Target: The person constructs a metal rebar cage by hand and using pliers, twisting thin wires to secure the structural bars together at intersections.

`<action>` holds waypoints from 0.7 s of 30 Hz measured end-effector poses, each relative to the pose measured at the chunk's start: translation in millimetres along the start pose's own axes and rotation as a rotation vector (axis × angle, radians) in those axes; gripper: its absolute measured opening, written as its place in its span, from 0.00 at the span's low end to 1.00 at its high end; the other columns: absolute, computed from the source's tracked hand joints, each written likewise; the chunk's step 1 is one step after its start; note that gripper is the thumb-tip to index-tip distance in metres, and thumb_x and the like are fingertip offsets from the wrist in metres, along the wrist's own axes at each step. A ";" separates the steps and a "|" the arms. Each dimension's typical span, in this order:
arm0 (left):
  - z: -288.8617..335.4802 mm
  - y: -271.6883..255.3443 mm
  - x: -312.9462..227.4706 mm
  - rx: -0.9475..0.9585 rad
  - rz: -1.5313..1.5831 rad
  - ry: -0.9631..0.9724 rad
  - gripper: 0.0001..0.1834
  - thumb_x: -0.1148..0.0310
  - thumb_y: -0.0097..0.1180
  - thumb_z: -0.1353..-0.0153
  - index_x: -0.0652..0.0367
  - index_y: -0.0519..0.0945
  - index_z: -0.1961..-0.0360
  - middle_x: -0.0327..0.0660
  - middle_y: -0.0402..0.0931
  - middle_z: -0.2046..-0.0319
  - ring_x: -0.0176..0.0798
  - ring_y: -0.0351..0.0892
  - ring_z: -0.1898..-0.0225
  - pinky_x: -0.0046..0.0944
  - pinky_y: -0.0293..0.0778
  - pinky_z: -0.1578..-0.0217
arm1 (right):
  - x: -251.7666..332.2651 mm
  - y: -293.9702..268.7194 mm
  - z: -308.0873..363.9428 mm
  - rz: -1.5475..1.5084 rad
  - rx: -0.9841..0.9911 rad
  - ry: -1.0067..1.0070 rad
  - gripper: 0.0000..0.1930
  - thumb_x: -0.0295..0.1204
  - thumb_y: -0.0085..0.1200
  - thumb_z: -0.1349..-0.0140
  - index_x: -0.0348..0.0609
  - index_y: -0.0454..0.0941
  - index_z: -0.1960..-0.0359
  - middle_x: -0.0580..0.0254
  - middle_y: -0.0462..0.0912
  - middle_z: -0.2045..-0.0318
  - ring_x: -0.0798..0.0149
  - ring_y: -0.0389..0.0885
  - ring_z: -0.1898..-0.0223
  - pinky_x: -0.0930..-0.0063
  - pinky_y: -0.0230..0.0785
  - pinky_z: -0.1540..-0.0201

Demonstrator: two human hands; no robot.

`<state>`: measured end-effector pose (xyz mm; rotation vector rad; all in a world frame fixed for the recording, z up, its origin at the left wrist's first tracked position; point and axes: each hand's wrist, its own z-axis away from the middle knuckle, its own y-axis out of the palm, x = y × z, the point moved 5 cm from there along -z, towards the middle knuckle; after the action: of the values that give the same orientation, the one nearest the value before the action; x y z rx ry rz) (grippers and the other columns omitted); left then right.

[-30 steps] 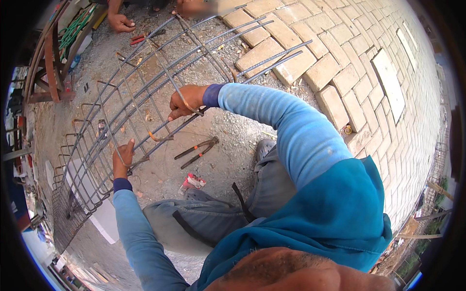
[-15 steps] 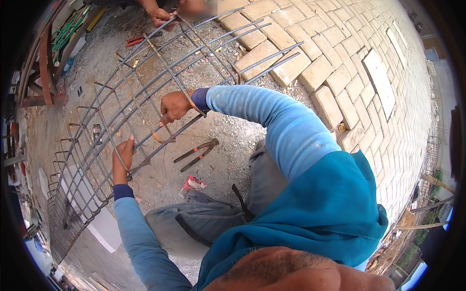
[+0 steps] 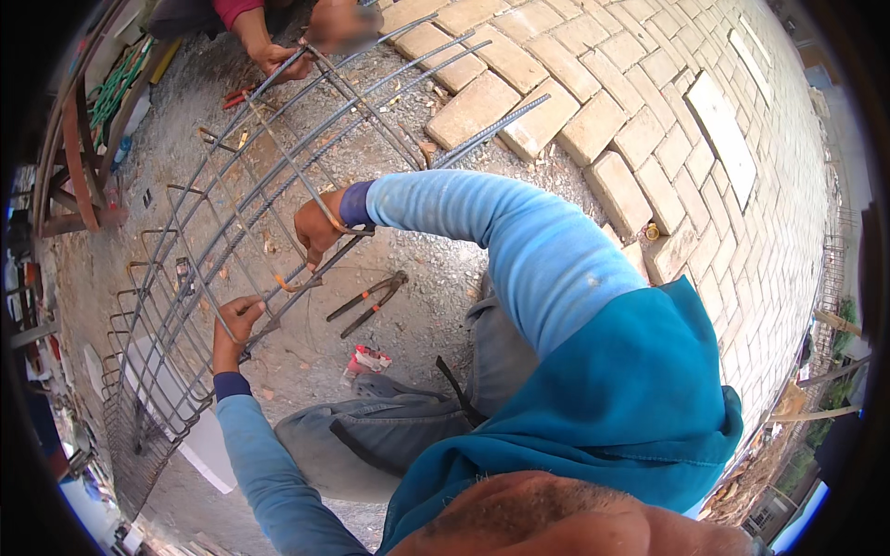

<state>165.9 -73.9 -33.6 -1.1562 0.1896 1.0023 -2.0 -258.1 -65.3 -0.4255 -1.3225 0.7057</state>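
From the head view, the left hand [image 3: 236,320] grips a bar and the right hand [image 3: 318,227] closes around another on the rebar cage [image 3: 185,278] lying on the gravel, apparently mid-tying; the next move likely needs the pliers [image 3: 369,302] nearby.

Both arms out, fists closed.
Left hand [image 3: 236,320] lower left; right hand [image 3: 317,227] centre frame, elbow bent.
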 end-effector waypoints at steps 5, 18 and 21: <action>-9.4 6.6 -7.3 0.008 -0.051 -0.009 0.16 0.62 0.64 0.45 0.67 0.85 0.65 0.39 0.80 0.75 0.30 0.75 0.70 0.35 0.71 0.67 | -15.8 13.2 9.4 0.094 0.047 0.089 0.24 0.51 0.56 0.42 0.39 0.83 0.65 0.51 0.83 0.70 0.51 0.81 0.65 0.58 0.70 0.61; -3.1 0.2 -4.8 -0.032 -0.055 0.027 0.15 0.63 0.65 0.46 0.67 0.85 0.69 0.43 0.82 0.75 0.32 0.77 0.71 0.34 0.71 0.67 | -16.0 10.7 18.9 -0.188 -0.044 -0.048 0.20 0.47 0.57 0.39 0.40 0.80 0.72 0.58 0.79 0.79 0.61 0.76 0.74 0.63 0.66 0.69; -0.4 -1.2 -13.7 -0.045 -0.056 0.052 0.14 0.63 0.64 0.46 0.67 0.85 0.69 0.45 0.82 0.73 0.35 0.79 0.69 0.35 0.72 0.65 | -14.5 5.1 21.1 -0.230 -0.022 -0.011 0.20 0.46 0.58 0.40 0.39 0.79 0.74 0.60 0.78 0.81 0.64 0.75 0.77 0.65 0.65 0.71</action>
<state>159.1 -81.9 -24.9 -1.2228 0.1758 0.9325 -24.9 -266.5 -74.6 -0.2817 -1.3649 0.5027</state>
